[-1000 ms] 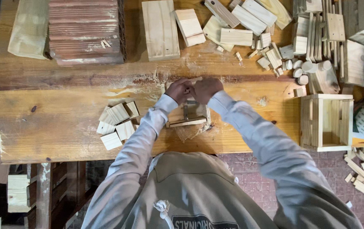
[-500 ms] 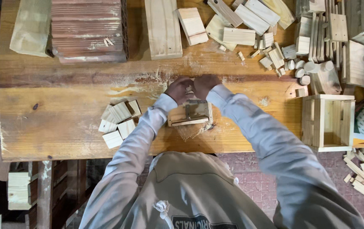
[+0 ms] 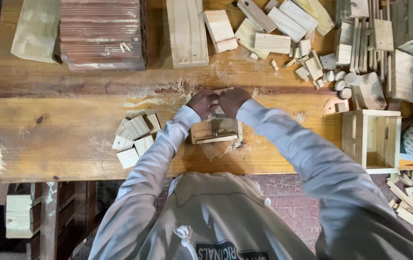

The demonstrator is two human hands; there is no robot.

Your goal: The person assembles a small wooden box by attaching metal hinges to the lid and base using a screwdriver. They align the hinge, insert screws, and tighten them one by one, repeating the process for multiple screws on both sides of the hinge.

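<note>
1. Left hand [image 3: 202,103] and right hand [image 3: 233,100] pressed together, curled shut just beyond small wooden block [image 3: 215,131]; grip contents hidden
2. Block flat on workbench [image 3: 71,125], near its front edge; cut squares [image 3: 136,137] left of block; slatted crate [image 3: 371,140] right

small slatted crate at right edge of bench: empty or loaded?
Empty. The slatted wooden crate lies with its opening facing up; only bare inner slats show, no pieces inside.

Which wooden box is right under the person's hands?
The small flat wooden box in the middle of the workbench, just below both hands. The bigger open crate stands apart at the right edge, untouched.
</note>
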